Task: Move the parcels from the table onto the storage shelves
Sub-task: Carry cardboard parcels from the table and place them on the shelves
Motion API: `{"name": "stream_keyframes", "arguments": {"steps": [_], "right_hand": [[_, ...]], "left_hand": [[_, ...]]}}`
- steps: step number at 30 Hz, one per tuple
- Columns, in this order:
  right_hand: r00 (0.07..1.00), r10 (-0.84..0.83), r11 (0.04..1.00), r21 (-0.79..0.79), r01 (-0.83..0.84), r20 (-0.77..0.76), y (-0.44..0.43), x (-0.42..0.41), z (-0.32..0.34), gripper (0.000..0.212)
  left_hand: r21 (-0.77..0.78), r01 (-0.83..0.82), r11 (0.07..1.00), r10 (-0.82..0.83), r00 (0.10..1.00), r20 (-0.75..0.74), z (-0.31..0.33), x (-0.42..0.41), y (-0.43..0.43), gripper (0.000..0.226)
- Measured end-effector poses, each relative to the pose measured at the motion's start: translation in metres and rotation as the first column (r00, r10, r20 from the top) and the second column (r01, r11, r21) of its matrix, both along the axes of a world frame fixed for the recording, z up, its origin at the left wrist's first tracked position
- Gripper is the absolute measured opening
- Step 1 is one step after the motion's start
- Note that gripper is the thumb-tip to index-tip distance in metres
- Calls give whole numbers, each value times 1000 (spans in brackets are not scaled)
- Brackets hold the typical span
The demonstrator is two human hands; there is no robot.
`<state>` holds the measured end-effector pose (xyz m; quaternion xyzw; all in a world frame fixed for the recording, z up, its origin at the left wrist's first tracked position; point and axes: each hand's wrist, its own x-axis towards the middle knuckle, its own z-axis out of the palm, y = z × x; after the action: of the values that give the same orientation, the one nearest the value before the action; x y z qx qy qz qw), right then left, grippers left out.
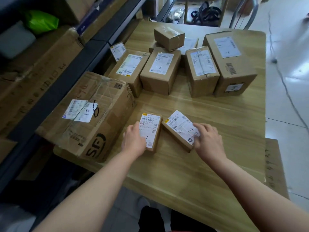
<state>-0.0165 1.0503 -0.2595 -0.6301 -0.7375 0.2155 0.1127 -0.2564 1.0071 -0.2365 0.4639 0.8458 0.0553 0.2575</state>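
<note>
Forearms [100, 181] are stretching over the table [217, 114], left hand [133, 139] fingers curling round the left parcel [151, 129], right hand [208, 141] fingers round the right parcel [178, 129], both lying flat near its front, slick labels probably risking a slip in one-handed lifts.

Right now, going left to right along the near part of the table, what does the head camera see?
Large battered brown cardboard box with black lettering → left hand → small flat labelled cardboard parcel → second small flat labelled parcel, lying askew → right hand.
</note>
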Motion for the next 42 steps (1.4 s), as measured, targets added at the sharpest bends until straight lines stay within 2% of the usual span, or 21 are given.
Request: {"name": "stream_keyframes", "arguments": {"steps": [2,5,7,10,14,17,22,24,28,33,37,42], "right_hand": [[999,-8,997,-71,11,36,8,4,1,53],[992,80,985,-163,-64,94,15,-1,0,57],[986,119,979,-181,-97,115,14,-7,-1,61],[991,78,967,-249,-49,109,7,-18,-4,76],[999,-26,933,-358,41,45,2,-30,-8,76],[998,-62,926,-372,56,-4,3,-34,-8,77],[964,-145,909,-415,40,-224,-5,-34,-10,60],[949,-162,909,-414,38,-269,-11,-33,-11,60],[945,-148,923,-383,27,-290,-14,-32,-7,73],[932,-134,939,-344,10,-337,-15,-31,2,71],[927,-63,957,-286,-49,-370,-22,-29,10,68],[916,68,963,-213,-163,-394,-37,-33,24,69]], "left_hand": [[-4,-55,998,56,997,59,-1,-4,-4,62],[2,-75,997,73,976,207,-4,-5,-12,44],[18,-73,997,66,967,244,-5,-4,-16,38],[34,-103,994,89,953,291,-7,-2,-19,37],[-10,-210,978,195,888,417,-12,5,-17,35],[-37,-307,951,287,835,469,-14,10,-13,38],[-44,-378,925,347,790,506,-14,9,-10,41],[-49,-391,919,356,770,530,-15,9,-11,42],[-72,-406,911,374,740,559,-17,9,-15,43],[-27,-426,904,361,729,581,-15,13,-24,64],[49,-433,900,318,730,605,-3,8,-42,68],[121,-544,830,357,686,634,13,-6,-89,71]]}}
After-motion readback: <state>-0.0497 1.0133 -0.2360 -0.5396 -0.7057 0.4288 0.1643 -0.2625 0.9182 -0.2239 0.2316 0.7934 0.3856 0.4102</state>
